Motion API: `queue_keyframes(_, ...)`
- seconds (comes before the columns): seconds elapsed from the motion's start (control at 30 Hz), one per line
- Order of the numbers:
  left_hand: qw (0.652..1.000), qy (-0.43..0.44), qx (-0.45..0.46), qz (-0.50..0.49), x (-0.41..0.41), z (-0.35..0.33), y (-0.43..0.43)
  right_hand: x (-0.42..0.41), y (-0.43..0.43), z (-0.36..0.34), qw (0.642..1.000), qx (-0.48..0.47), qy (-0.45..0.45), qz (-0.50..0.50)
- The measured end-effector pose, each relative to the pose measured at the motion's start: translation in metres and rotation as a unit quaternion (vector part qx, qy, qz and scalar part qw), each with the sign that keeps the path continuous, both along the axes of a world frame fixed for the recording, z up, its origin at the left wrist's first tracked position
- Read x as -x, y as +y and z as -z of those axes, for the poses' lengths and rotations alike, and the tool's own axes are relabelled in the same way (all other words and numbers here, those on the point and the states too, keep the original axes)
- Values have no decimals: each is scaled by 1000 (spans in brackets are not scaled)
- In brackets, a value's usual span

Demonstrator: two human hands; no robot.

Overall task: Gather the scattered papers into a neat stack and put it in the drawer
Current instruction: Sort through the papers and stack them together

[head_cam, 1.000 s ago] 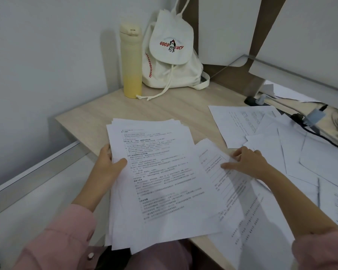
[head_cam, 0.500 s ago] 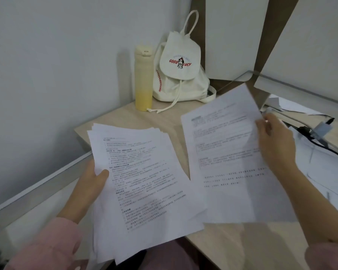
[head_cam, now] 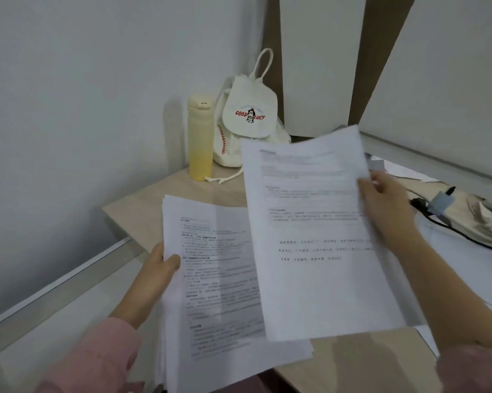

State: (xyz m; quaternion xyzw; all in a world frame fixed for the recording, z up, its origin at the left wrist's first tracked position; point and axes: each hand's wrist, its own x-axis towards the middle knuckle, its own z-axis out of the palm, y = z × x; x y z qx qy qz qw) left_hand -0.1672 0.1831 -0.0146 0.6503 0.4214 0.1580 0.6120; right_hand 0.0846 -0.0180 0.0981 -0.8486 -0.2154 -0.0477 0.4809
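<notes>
Roughly midway, I judged. My left hand [head_cam: 160, 268] gripped the stack [head_cam: 219, 279] by its left edge, thumb on top, over the desk [head_cam: 143, 205] edge. My right hand [head_cam: 381, 205] pinched a sheet [head_cam: 310, 236] overlapping it. Loose papers [head_cam: 471, 279] lay at right; squaring and the drawer were left.

Dim, bluish light casts a soft shadow left of the bottle [head_cam: 200, 137] (motion blur smears the raised sheet [head_cam: 310, 222]).

Printed paper stack [head_cam: 211, 279] held above desk edge, loose sheet [head_cam: 310, 236] overlapping it
</notes>
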Motion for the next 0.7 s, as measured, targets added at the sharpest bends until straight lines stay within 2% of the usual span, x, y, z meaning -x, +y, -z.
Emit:
queue_keyframes(0.27,993,-60,95,37,-25,-8,-28,26,18,101,993,70,80,-42)
queue_keyframes(0.43,996,-40,53,66,-30,5,-45,35,25,132,977,110,168,-78)
queue_keyframes(0.53,997,-46,-7,61,-36,5,-51,25,18,145,971,154,170,-65)
queue_keyframes(0.6,995,-73,-45,43,-40,0,-53,24,8,138,968,121,214,-43)
queue_keyframes(0.7,986,-140,-90,25,-47,-18,-60,28,-13,114,931,-18,353,-93)
